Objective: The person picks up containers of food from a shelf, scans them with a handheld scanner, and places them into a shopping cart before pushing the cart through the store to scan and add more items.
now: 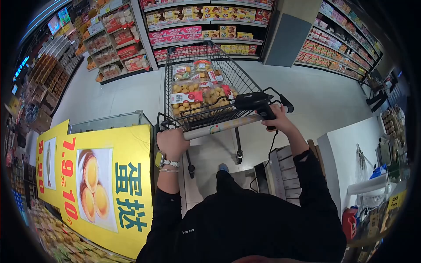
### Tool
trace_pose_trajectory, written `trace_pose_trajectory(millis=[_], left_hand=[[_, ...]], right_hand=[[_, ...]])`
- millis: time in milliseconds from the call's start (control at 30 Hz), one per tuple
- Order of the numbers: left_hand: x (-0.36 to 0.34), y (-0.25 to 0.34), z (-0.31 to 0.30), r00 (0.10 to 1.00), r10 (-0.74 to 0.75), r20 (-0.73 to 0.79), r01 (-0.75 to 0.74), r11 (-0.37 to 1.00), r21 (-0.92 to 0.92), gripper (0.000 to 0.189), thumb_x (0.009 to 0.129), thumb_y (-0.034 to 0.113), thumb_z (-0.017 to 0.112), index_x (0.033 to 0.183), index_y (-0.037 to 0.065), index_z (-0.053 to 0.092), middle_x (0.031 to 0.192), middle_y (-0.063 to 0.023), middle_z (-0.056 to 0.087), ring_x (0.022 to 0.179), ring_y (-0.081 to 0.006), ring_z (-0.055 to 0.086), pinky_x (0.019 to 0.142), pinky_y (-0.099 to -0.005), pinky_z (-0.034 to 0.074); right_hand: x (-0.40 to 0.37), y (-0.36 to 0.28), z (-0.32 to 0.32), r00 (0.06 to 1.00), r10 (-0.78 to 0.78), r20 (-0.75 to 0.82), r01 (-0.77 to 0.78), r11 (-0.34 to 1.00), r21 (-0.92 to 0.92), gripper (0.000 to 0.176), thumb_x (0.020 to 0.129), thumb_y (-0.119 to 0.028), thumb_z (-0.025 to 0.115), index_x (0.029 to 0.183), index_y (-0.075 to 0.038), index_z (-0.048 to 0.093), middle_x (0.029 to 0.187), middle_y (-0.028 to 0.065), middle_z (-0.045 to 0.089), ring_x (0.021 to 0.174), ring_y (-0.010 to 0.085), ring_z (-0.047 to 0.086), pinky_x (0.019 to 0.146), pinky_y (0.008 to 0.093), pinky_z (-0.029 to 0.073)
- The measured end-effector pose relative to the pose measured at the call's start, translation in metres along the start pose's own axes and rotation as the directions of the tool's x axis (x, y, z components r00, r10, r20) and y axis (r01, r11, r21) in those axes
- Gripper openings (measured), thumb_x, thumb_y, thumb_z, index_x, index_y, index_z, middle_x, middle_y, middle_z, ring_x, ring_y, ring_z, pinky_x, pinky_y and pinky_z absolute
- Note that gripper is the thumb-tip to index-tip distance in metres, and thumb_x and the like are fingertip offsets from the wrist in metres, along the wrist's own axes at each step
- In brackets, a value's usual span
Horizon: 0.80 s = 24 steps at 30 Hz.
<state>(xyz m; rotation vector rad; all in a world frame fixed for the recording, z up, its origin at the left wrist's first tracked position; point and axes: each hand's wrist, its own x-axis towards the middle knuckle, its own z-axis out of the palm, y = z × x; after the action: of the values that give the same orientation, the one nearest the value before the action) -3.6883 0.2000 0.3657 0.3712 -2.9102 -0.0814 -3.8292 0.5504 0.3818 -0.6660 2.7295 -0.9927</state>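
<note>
A wire shopping cart [245, 81] stands in front of me, its pale printed handle bar [223, 126] running across at waist height. My left hand [173, 143], with a watch and bracelet at the wrist, is closed round the bar's left end. At the right end, my right hand [280, 120] is closed on a black corded barcode scanner [252, 101]; whether it also grips the bar is partly hidden. Inside the cart lie several clear boxes of small round yellow-brown baked pieces [186, 97] and other packed food [202, 65].
Left of the cart stands a yellow price sign [109, 158] on a display case. A white counter [346, 136] is close on the right, with a plastic bag roll [368, 184]. Stocked shelves [206, 22] line the far side beside a grey pillar [287, 39]. The scanner's cord [268, 153] hangs down.
</note>
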Motion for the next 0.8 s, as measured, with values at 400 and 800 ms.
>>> trace_pose_trajectory(millis=[400,800], left_hand=[[0.205,0.048,-0.003,0.994,-0.109,0.021,0.108,0.993,0.052,0.019,0.061,0.032,0.065,0.065,0.013,0.066,0.058,-0.0078,0.062,0.056,-0.0252,0.062,0.054,-0.0365,0.043],[0.356,0.034,0.027,0.961,-0.275,-0.033,0.277,0.959,0.061,0.012,0.062,0.026,0.063,0.063,0.014,0.065,0.057,-0.0079,0.061,0.057,-0.0258,0.061,0.054,-0.0367,0.045]], right_hand=[[0.257,0.052,-0.088,0.984,-0.132,0.119,0.127,0.991,0.052,0.054,0.056,-0.041,0.072,0.104,-0.018,0.063,0.102,0.0058,0.053,0.117,0.0221,0.035,0.103,0.0474,-0.008],[0.475,0.047,-0.102,0.948,-0.233,0.218,0.207,0.969,0.138,0.052,0.057,-0.039,0.073,0.1,-0.011,0.064,0.107,0.0033,0.051,0.119,0.0196,0.036,0.105,0.0461,-0.01]])
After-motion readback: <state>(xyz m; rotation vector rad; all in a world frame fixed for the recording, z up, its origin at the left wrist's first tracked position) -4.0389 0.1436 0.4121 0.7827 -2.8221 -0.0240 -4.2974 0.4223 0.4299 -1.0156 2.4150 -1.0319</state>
